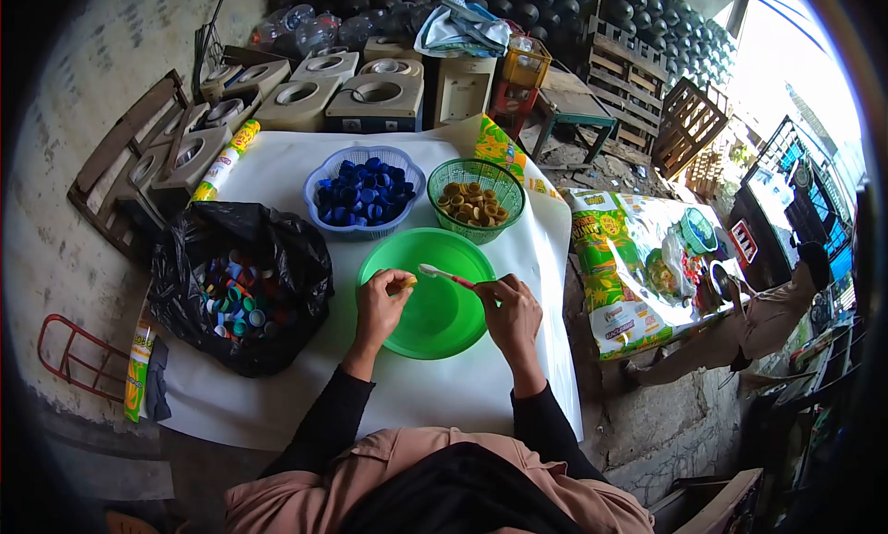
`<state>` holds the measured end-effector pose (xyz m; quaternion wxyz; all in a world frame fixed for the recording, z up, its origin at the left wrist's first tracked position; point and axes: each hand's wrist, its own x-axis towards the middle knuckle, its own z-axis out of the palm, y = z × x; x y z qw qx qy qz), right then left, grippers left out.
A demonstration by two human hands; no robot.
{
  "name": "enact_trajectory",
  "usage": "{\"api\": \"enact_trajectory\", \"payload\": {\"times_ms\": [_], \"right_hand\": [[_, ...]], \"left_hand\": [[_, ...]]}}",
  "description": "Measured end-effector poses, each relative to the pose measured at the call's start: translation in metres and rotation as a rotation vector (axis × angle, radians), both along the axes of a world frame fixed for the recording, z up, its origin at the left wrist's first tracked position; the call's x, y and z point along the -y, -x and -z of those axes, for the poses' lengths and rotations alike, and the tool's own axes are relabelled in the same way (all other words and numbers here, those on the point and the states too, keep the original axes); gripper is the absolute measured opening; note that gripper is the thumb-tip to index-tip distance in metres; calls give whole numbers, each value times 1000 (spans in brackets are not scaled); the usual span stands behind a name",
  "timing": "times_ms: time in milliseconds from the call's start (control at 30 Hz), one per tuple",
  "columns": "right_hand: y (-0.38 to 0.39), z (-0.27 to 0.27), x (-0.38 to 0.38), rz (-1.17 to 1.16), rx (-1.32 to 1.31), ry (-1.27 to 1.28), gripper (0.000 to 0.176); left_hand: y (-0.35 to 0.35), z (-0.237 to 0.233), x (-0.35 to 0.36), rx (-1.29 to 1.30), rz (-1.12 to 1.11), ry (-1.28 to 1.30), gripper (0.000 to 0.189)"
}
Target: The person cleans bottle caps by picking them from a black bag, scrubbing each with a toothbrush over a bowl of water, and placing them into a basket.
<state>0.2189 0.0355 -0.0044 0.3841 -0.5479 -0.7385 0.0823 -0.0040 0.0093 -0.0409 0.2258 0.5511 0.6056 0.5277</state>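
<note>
White-covered table [277, 178], head view: left hand [382, 303] pinching yellow cap [408, 282] over green basin [435, 335], right hand [511, 314] closed round toothbrush [446, 274]; advisable to steady the cap, angle bristles inside, keep both above the basin

— How's the light where you sit?
— Daylight comes from my upper right. The opening [795, 62] there is blown out white. My white table cover [277, 164] and green basin [435, 326] are evenly lit, with soft shadows.
— And the picture?
— It's sharp in the middle, bent like a fisheye, and black at the corners.
</note>
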Motion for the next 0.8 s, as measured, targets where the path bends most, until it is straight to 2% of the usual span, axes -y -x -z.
{"api": "enact_trajectory", "payload": {"times_ms": [33, 133, 233, 333, 533, 667, 800], "right_hand": [[-3, -3, 0, -19, -42, 103, 11], [-4, -2, 1, -107, -86, 149, 12], [-4, -5, 1, -15, 2, 19, 11], [-5, -11, 5, -109, -70, 118, 12], [2, 0, 0, 23, 203, -112, 9], [10, 8, 4, -157, 311, -119, 13], [5, 0, 2, 1, 72, -55, 9]], "left_hand": [[0, 1, -1, -4, -13, 14, 15], [1, 4, -2, -4, -22, 52, 17], [1, 8, -6, 60, -27, 45, 20], [1, 9, -3, 77, -27, 52, 23], [2, 0, -1, -31, -4, 26, 23], [3, 1, -3, -105, 1, -72, 21], [2, 3, -3, 69, 7, -12, 18]]}}
